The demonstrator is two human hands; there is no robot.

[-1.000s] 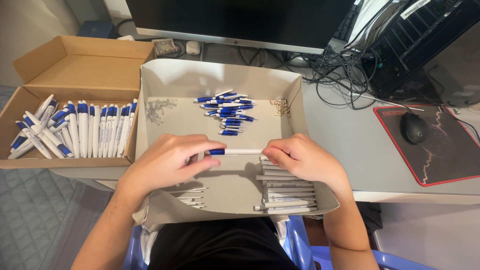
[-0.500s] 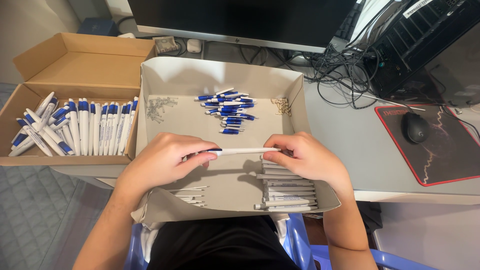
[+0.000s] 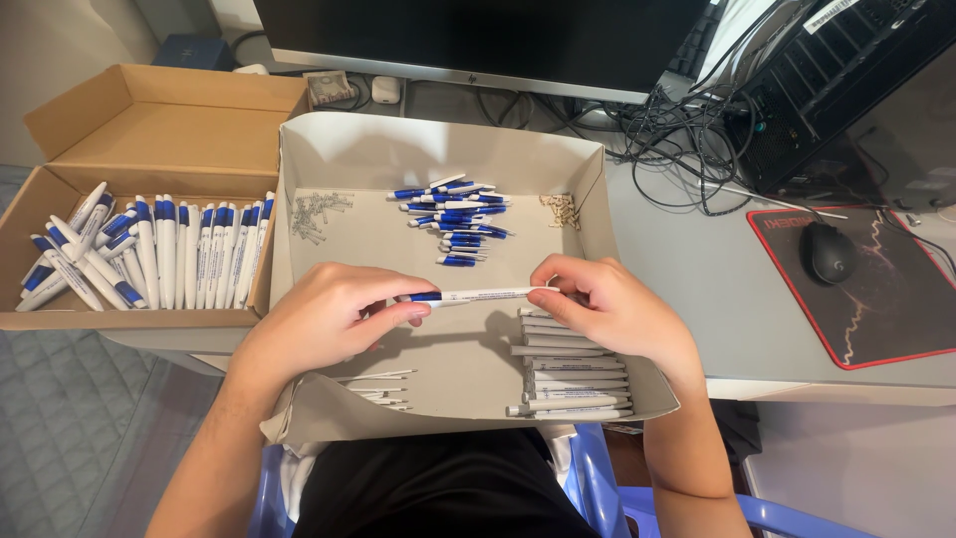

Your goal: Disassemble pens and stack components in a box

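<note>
A white pen with a blue end [image 3: 476, 295] lies level between my two hands above a shallow grey cardboard tray [image 3: 319, 164]. My left hand [image 3: 324, 314] pinches its blue end, my right hand [image 3: 607, 304] grips the white end. Under my right hand lies a stack of white pen barrels [image 3: 573, 374]. Thin refills [image 3: 378, 389] lie near the tray's front left. Blue pen parts [image 3: 453, 219] are heaped at the tray's back. Small springs [image 3: 317, 211] and small tan pieces [image 3: 561, 209] sit in the tray's far corners.
A brown cardboard box [image 3: 149, 120] on the left holds several finished white and blue pens [image 3: 159, 254]. A monitor [image 3: 478, 40], tangled cables [image 3: 677, 130], a computer case [image 3: 846, 90] and a mouse [image 3: 829, 251] on a black mat [image 3: 886, 299] sit behind and right.
The pen stays held between both hands. Its blue end has slipped a little further under my left fingers, and my hands have shifted only slightly.
</note>
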